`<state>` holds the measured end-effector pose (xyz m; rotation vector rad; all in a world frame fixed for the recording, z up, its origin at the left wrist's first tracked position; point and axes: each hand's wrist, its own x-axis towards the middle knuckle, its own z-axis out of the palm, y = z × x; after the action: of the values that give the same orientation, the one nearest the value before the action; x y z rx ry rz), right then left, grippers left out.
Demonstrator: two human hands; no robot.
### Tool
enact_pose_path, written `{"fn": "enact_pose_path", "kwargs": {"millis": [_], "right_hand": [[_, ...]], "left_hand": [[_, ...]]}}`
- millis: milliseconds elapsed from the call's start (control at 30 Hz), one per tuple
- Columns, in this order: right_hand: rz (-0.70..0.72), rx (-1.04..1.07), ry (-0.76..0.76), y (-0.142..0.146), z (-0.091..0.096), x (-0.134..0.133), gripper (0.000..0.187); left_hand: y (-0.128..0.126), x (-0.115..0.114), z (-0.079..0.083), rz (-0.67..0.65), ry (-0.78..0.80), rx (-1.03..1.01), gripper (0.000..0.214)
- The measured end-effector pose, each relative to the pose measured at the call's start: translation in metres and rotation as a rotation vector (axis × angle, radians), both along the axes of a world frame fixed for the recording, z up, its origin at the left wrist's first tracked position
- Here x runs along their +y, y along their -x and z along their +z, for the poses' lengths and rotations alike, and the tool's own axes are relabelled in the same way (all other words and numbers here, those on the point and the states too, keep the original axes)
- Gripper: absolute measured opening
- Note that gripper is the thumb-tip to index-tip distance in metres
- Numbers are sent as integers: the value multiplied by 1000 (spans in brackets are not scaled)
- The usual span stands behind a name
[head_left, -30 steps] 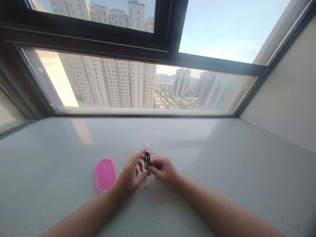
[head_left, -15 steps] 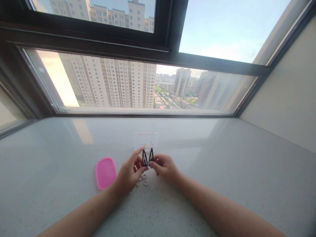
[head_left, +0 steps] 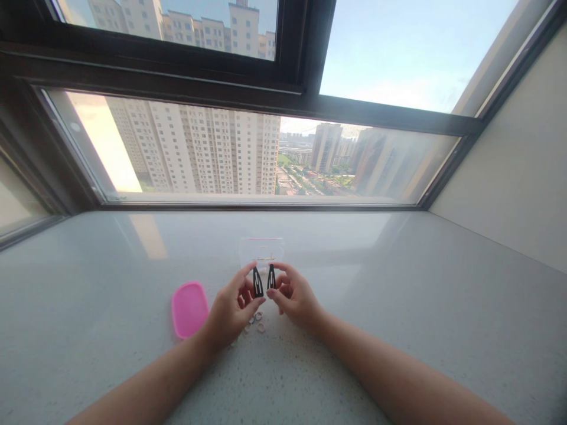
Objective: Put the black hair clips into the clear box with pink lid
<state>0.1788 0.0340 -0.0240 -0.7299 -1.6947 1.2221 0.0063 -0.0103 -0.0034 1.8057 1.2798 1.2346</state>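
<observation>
Two black snap hair clips are held upright side by side, a small gap between them. My left hand [head_left: 234, 304] pinches the left hair clip [head_left: 257, 283] by its ends, between thumb and index finger. In the same kind of grip, my right hand [head_left: 295, 293] has the right hair clip [head_left: 271, 277], index finger at its top and thumb low down. Below the hands lie several small pale rings [head_left: 260, 326], partly hidden by my left hand. Behind the clips sits a clear plastic box or bag [head_left: 262, 245] with thin gold-coloured pieces [head_left: 266, 258] in it.
A pink shallow tray or lid [head_left: 189, 310] lies left of my left hand, partly covered by it. Everything rests on a pale speckled sill [head_left: 376, 295]. A dark-framed window [head_left: 266, 206] closes the far side, and a plain wall [head_left: 509, 177] stands at the right.
My right index finger has risen to the top of its hair clip. The left clip has shifted slightly left, so the gap between the two is a little wider.
</observation>
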Motion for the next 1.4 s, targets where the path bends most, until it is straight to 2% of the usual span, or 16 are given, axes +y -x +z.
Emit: {"fn": "enact_pose_path", "kwargs": {"millis": [533, 867, 1200, 1400], "right_hand": [[-16, 9, -46, -1, 3, -1, 66], [13, -14, -70, 1, -3, 2, 65], [37, 0, -38, 1, -4, 2, 80], [43, -11, -49, 1, -6, 3, 80]], "left_hand": [[0, -1, 3, 4, -16, -2, 60], [0, 0, 1, -8, -26, 11, 57], [1, 2, -3, -30, 1, 8, 56], [2, 3, -7, -42, -4, 3, 57]]}}
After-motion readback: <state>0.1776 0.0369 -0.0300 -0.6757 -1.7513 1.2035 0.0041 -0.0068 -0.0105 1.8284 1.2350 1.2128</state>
